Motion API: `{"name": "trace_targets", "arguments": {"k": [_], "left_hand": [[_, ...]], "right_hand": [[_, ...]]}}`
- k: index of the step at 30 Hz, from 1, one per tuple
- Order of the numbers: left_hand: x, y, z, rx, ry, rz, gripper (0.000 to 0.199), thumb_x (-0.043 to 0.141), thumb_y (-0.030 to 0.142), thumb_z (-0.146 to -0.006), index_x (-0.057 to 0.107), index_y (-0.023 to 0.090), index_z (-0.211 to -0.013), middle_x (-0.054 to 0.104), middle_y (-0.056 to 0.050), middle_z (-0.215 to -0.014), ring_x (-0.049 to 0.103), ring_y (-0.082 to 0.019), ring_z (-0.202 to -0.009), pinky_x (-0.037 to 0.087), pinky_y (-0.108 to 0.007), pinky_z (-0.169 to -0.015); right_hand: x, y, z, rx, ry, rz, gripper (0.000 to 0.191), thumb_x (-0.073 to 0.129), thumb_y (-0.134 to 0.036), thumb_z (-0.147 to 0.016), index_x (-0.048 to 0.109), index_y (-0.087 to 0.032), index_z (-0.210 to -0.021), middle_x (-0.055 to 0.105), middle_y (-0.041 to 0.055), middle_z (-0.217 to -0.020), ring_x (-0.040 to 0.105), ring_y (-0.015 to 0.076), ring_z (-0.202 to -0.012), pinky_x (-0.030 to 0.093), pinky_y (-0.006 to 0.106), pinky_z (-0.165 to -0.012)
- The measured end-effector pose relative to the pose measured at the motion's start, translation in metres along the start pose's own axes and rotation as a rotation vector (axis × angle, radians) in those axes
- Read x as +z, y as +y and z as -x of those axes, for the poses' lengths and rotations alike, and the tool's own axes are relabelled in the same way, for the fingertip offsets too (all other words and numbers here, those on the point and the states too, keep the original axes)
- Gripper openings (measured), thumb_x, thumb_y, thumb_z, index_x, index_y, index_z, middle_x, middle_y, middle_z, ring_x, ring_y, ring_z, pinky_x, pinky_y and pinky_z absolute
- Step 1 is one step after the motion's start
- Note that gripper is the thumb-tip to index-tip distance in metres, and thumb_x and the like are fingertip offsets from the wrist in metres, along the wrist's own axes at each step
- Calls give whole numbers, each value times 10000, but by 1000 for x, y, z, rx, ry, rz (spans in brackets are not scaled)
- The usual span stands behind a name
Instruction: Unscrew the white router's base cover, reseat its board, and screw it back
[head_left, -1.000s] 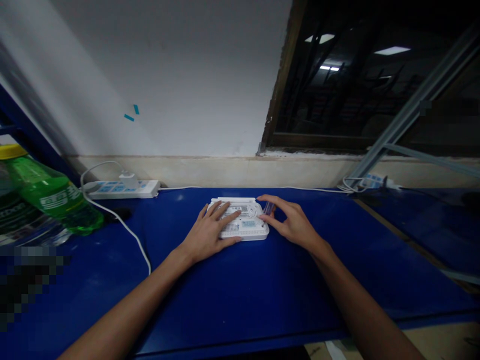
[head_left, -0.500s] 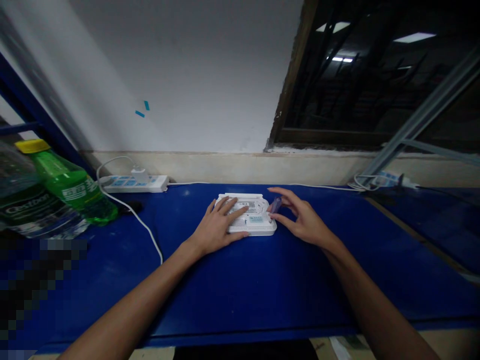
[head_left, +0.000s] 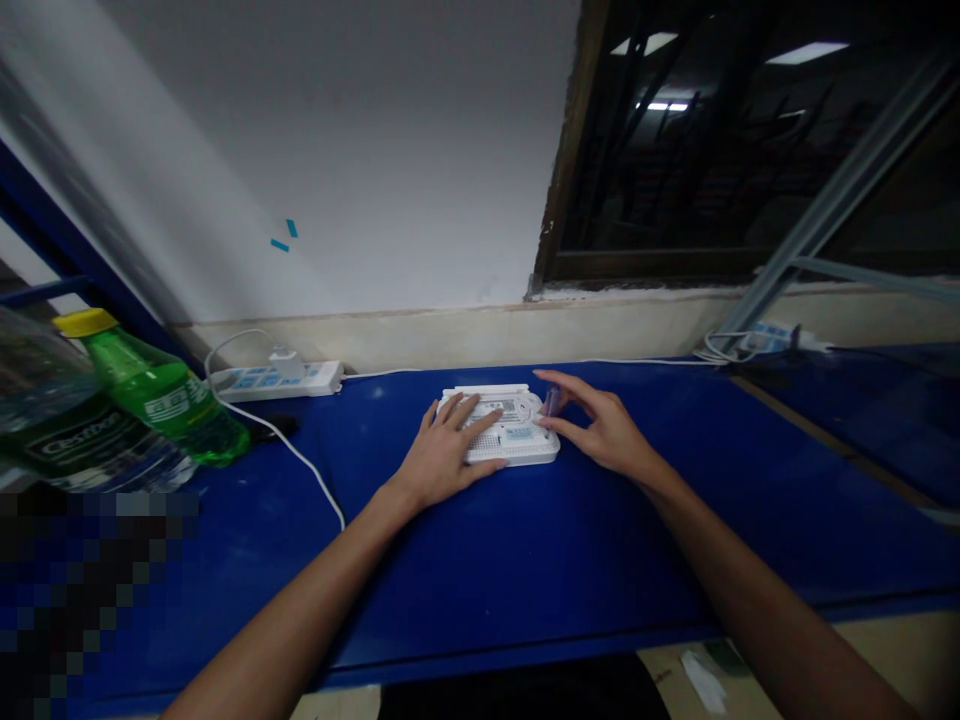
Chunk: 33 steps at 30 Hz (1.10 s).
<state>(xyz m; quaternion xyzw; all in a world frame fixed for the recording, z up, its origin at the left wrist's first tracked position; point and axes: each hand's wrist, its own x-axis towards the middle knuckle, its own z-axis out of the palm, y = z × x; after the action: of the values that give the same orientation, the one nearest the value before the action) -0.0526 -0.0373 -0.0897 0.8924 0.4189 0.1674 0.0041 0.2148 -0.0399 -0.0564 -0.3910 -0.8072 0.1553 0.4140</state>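
**Item: two hands on a white perforated plastic casing, blue work surface**

Left hand [head_left: 448, 453]: released rather than clenched, palm down with fingers spread across the casing's top, seemingly placed to pin it against the surface. Right hand [head_left: 606, 428]: curved, with thumb and forefinger reaching either side of a small translucent purple cylinder [head_left: 553, 402]. Whether the cylinder is gripped cannot be told.

White perforated plastic casing [head_left: 512, 427]: lies flat at the centre, between both hands, with printed labels on top. The cylinder stands at its 3 o'clock edge.

Blue painted surface [head_left: 540, 570]: carries everything listed here. White power strip with blue markings [head_left: 307, 379], at 10 o'clock from the casing, holds a white plug adapter [head_left: 285, 364]. White cable [head_left: 285, 445] curves from it towards the near edge. Green plastic bottle with yellow cap [head_left: 165, 405] and large clear water bottle with dark label [head_left: 75, 445] stand at 9 o'clock, with a small dark object [head_left: 277, 428] just beside the cable. Second power strip [head_left: 772, 338] sits at 2 o'clock, amid coiled cable.

Room: white wall [head_left: 337, 150] with two blue tape marks [head_left: 282, 236] at 11 o'clock; cream skirting band [head_left: 450, 335]; dark wood-framed window [head_left: 675, 150] at 1 o'clock; metal rail [head_left: 840, 190] at 2 o'clock. A pixelated patch hides the lower left.
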Motion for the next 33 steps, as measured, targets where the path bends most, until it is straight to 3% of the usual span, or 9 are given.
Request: {"name": "trace_targets", "arguments": {"k": [4,9,14,20,23,26,33], "left_hand": [[2,-1,1,16,18,-16,707,493,695,-900,310,383,-1507,268,-49,-1599,236,-342,-1460,215,-599,-1170],[2,-3,1,28,15,-10,709,491,695,-901,320,368,-1506,299,-60,-1586,255,-345,-1451,208,-611,-1168],[1,-2,1,19,11,-7,702,480,694,-906,328,360,-1505,297,-69,-1587,252,-357,-1450,218,-633,-1153],[2,-2,0,22,25,-6,705,491,699,-898,337,365,-1500,314,-61,-1579,261,-344,-1448,214,-608,-1165],[2,-2,0,18,21,-3,707,491,702,-896,342,365,-1498,312,-64,-1579,263,-354,-1444,215,-619,-1160],[1,-2,1,19,17,2,704,490,703,-896,338,372,-1498,310,-59,-1579,261,-354,-1444,210,-619,-1162],[0,-2,1,13,15,11,711,501,703,-890,339,371,-1498,301,-61,-1582,250,-353,-1449,210,-602,-1171]], "right_hand": [[4,-1,3,27,-33,-134,593,592,-282,-931,359,-275,-1476,727,49,-998,696,227,-960,549,430,-907],[11,5,4,-39,116,15,443,639,-343,-902,500,-259,-1314,696,75,-1079,670,244,-984,533,451,-907],[13,7,4,-83,200,175,466,729,-422,-831,570,-267,-1241,665,76,-1169,656,252,-975,539,441,-888],[16,5,4,-17,165,12,483,715,-373,-853,570,-294,-1308,684,56,-1137,672,221,-941,554,395,-878],[14,6,6,47,88,-181,604,667,-336,-892,432,-277,-1446,706,52,-1003,690,220,-928,548,420,-913],[13,7,8,78,47,-275,598,606,-316,-932,358,-254,-1472,715,72,-1018,692,232,-992,539,439,-933],[16,5,7,-36,199,106,476,734,-372,-833,561,-262,-1263,667,77,-1145,663,251,-990,537,427,-899]]}}
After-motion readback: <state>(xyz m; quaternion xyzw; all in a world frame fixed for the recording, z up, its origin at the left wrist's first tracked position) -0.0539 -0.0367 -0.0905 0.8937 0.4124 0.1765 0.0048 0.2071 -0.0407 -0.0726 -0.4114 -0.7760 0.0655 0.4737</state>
